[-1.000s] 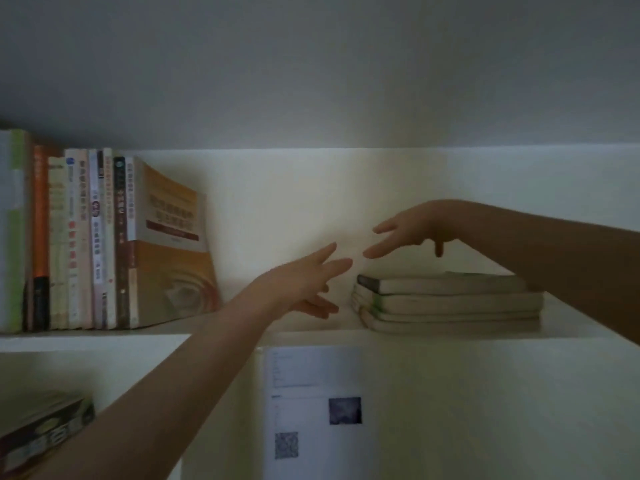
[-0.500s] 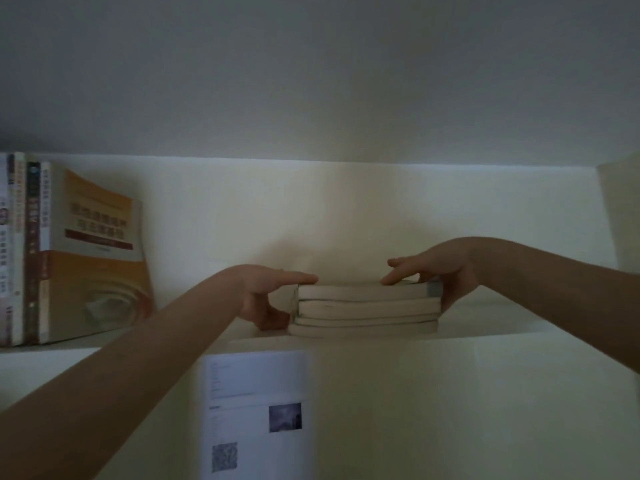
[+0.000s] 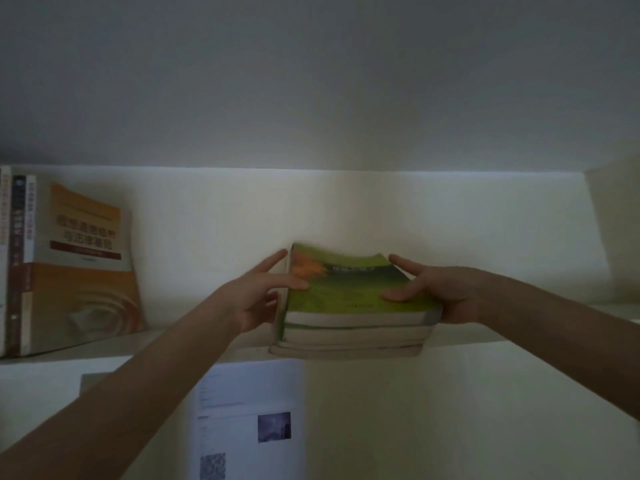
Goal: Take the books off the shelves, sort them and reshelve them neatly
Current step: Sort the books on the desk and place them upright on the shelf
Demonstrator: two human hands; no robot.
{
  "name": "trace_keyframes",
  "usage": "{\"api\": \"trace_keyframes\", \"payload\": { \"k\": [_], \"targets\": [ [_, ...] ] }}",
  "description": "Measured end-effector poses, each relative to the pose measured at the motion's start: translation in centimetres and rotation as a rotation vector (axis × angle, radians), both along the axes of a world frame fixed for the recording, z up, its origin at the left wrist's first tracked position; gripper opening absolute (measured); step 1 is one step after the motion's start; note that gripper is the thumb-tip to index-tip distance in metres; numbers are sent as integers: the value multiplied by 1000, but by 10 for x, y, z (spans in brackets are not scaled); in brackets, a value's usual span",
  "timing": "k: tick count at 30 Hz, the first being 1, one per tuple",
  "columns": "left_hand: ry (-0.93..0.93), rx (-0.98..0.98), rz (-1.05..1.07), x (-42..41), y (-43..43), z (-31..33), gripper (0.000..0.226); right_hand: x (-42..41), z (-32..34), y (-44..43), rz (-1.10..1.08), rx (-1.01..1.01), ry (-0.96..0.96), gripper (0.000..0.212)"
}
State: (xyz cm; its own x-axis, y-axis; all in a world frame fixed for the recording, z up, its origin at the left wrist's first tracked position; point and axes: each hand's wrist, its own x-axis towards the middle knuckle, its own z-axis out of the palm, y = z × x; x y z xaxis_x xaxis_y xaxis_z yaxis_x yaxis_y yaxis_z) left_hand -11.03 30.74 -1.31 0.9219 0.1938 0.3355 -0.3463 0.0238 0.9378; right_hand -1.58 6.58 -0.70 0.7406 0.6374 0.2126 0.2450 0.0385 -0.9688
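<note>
At the front edge of the shelf (image 3: 536, 332), the stack of books (image 3: 353, 306) sat tilted toward me, left hand (image 3: 249, 299) gripped its left side, right hand (image 3: 440, 292) gripped its right, thumbs on top.

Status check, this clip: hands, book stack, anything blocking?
Hands: left hand and right hand grip the stack of books at its sides, thumbs on top. Stack tilted, overhanging the shelf edge. Nothing blocking; upright books stand apart.
</note>
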Motion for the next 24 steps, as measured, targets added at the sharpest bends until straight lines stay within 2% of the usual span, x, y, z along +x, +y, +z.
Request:
{"api": "trace_keyframes", "payload": {
  "k": [4, 14, 19, 24],
  "targets": [
    [-211, 58, 16, -11, -4, 1, 83, -4, -7, 0, 33, 111, -111, 95],
    [-532, 186, 142, -37, 32, 27, 88, -4, 17, 56, 146, 305, -415, 105],
    [-556, 300, 287, -46, 75, 13, 85, 11, 1, 119, 134, 305, -614, 117],
    [-520, 287, 333, -51, 108, -6, 88, 23, -10, 158, 170, 237, -729, 110]
  ]
}}
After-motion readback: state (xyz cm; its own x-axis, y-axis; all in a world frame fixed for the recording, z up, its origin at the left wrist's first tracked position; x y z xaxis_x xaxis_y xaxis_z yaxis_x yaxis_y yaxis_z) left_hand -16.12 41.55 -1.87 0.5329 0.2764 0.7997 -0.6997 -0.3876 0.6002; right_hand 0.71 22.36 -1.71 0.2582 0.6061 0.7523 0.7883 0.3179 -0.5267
